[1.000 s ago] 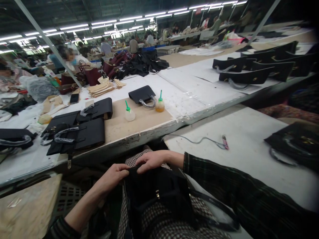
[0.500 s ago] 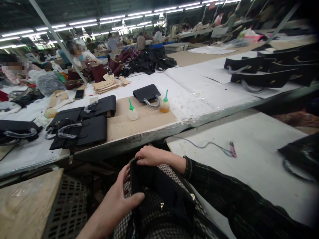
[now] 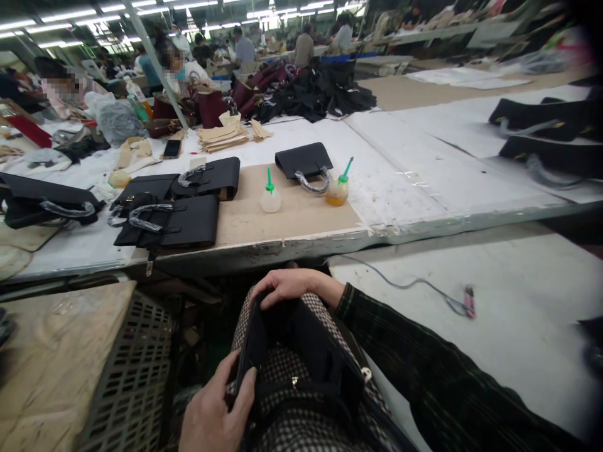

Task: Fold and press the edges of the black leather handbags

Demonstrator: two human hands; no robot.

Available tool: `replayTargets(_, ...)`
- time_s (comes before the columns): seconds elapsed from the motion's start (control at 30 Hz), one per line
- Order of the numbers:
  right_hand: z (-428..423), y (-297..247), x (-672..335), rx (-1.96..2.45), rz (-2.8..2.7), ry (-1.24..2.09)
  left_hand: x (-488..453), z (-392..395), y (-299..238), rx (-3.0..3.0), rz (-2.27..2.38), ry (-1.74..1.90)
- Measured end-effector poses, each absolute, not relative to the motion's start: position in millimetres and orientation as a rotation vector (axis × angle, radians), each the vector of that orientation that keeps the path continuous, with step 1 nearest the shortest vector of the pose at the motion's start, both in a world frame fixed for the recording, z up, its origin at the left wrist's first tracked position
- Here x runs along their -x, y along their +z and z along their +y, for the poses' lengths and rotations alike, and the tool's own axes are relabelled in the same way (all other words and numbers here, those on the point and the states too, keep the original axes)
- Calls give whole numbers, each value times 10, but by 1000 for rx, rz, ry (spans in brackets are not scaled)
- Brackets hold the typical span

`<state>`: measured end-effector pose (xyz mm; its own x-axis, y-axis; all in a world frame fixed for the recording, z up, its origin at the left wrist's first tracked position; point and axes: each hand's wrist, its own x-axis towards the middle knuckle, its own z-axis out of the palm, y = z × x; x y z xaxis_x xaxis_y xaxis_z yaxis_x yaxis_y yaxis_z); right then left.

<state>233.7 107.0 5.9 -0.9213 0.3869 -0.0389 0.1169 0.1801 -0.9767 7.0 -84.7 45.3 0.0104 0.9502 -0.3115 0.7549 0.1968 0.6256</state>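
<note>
A black handbag (image 3: pixel 325 351) with small metal fittings lies across my lap, over a black-and-white checked garment (image 3: pixel 301 433). My left hand (image 3: pixel 219 402) pinches its near left edge, thumb on the inner side and fingers outside. At the bag's far end, my right hand (image 3: pixel 285 285) is closed over the upper corner, its fingertips partly hidden. Checked cloth shows between the bag's black panels. On the table ahead stand a squeeze bottle with a green nozzle (image 3: pixel 270 199) and another holding amber liquid (image 3: pixel 337 191).
Black bags with wrapped handles (image 3: pixel 188 223) lie at the table's left, others (image 3: pixel 551 157) at right. A board (image 3: pixel 61 351) rests by a plastic crate (image 3: pixel 127 370). A pink tool (image 3: pixel 469 301) with a cord lies on the right-hand surface. People sit farther back.
My left hand has slid down along the bag's edge, toward me. My right hand stays at the far corner, its fingers now farther over the rim. The camera view has turned left.
</note>
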Motion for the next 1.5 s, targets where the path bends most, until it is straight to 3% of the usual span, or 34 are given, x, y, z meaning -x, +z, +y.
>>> replayTargets(0.47,942,100,-2159,531,-2109,2214,596,-637,892,-1544,1432,155)
replayTargets(0.87,906,120,-2077,611,-2147,2161,542,-595,831,-1158,1564,269)
replayTargets(1.23,989,52,-2091,651,-2109,2246,754,-525,633,-1448,1572,288)
replayTargets(1.5,851,-34,-2226,683,-2026,2373,735,-496,541,-1514,1225,85)
